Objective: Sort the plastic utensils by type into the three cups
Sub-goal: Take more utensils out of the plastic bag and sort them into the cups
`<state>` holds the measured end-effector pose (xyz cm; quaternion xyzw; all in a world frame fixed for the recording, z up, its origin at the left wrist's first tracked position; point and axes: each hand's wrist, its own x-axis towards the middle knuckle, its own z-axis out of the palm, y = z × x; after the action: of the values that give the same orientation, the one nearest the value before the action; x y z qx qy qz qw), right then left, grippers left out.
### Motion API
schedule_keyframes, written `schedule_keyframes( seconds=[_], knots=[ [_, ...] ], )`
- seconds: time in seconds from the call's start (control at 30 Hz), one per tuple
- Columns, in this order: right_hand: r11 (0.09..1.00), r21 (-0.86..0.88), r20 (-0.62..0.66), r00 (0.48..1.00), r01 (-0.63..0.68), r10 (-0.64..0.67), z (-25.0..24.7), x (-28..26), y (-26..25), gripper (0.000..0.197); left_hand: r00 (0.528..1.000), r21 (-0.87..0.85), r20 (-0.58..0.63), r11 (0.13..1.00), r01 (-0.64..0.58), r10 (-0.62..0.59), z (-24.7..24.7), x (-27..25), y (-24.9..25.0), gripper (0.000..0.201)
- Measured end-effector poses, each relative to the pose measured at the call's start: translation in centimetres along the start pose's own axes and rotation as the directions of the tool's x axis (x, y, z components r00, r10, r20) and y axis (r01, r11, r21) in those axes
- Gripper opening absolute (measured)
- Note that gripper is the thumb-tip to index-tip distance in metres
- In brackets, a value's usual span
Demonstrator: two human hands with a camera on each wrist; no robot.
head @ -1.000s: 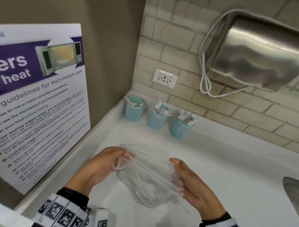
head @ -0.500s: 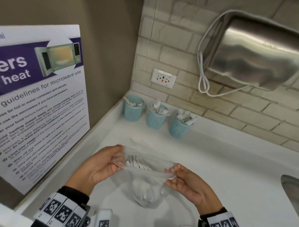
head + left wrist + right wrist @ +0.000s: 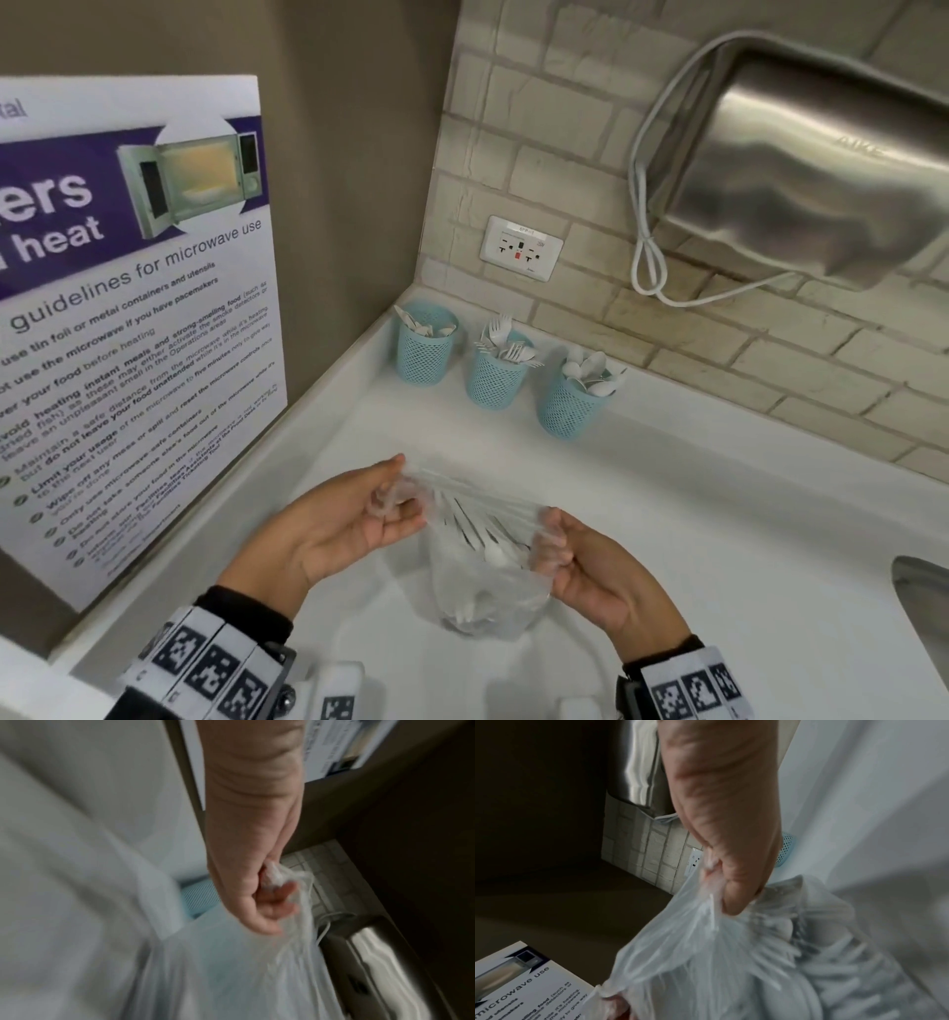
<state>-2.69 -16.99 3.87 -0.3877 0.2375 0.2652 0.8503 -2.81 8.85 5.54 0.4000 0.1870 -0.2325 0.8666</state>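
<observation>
A clear plastic bag [image 3: 482, 591] of white plastic utensils [image 3: 480, 529] hangs just above the white counter [image 3: 719, 514]. My left hand [image 3: 395, 509] pinches the bunched left end of the bag's mouth, and my right hand [image 3: 552, 547] grips the right end, so the mouth is stretched between them. Three teal mesh cups stand by the back wall: the left cup [image 3: 423, 354] with knives, the middle cup [image 3: 495, 377] with forks, the right cup [image 3: 570, 411] with spoons. In the wrist views, the left hand [image 3: 275, 894] and right hand [image 3: 721, 888] clutch the bag [image 3: 731, 953].
A microwave guidelines poster [image 3: 128, 318] leans on the left wall. A steel dispenser [image 3: 821, 169] with a white cord [image 3: 647, 246] hangs on the brick wall above a power outlet [image 3: 520, 246]. A sink edge [image 3: 924, 591] shows at the right.
The bag lay spread flat between my hands a second ago. Both hands have gathered its ends and lifted, so the bag now hangs with its mouth pulled tight and the utensils showing.
</observation>
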Motion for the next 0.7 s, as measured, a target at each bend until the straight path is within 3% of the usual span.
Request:
schedule_keyframes(
  seconds=[0.07, 0.13, 0.2, 0.3, 0.37, 0.43, 0.5, 0.57, 0.63, 0.7],
  knots=[
    [0.998, -0.064, 0.005, 1.0, 0.03, -0.029, -0.1, 0.3, 0.0, 0.018, 0.999, -0.181, -0.027, 0.983, 0.012, -0.017, -0.1, -0.1, 0.2, 0.023],
    [0.989, -0.13, -0.023, 0.997, 0.07, -0.073, 0.0, 0.2, -0.1, 0.012, 0.998, -0.187, -0.067, 0.982, 0.003, -0.015, -0.4, -0.2, 0.4, 0.021],
    [0.959, -0.248, -0.108, 0.981, 0.133, -0.164, 0.1, -0.1, -0.1, 0.011, 0.976, 0.092, -0.211, 0.995, -0.039, 0.058, -0.9, 0.0, 0.4, 0.019],
    [0.827, -0.546, -0.224, 0.927, 0.137, -0.301, 0.0, -0.6, -0.1, 0.022, 0.887, 0.494, -0.356, 0.865, -0.09, 0.296, -1.0, 0.4, 0.2, 0.033],
    [0.694, -0.706, -0.247, 0.87, 0.14, -0.427, 0.2, -1.3, 0.0, 0.028, 0.849, 0.627, -0.328, 0.768, -0.132, 0.414, -0.8, 0.4, 0.1, 0.042],
    [0.584, -0.798, -0.229, 0.822, 0.149, -0.522, 0.6, -2.1, 0.3, 0.035, 0.857, 0.726, -0.242, 0.671, -0.15, 0.454, -0.4, 0.2, -0.1, 0.042],
    [0.501, -0.859, -0.198, 0.832, 0.108, -0.518, 0.8, -2.6, 0.9, 0.041, 0.901, 0.798, -0.116, 0.58, -0.167, 0.419, 0.2, 0.1, -0.5, 0.044],
    [0.438, -0.899, -0.195, 0.889, 0.006, -0.414, 0.7, -2.4, 1.7, 0.042, 0.92, 0.837, -0.022, 0.511, -0.198, 0.392, 0.5, 0.3, -1.2, 0.04],
    [0.418, -0.907, -0.192, 0.934, -0.051, -0.302, 0.1, -1.6, 2.5, 0.029, 0.911, 0.821, 0.002, 0.52, -0.238, 0.413, 0.6, 0.8, -1.9, 0.032],
    [0.501, -0.865, -0.17, 0.949, -0.015, -0.266, -0.1, -1.1, 2.8, 0.015, 0.918, 0.727, 0.011, 0.628, -0.28, 0.397, 0.7, 1.1, -2.2, 0.031]
  ],
)
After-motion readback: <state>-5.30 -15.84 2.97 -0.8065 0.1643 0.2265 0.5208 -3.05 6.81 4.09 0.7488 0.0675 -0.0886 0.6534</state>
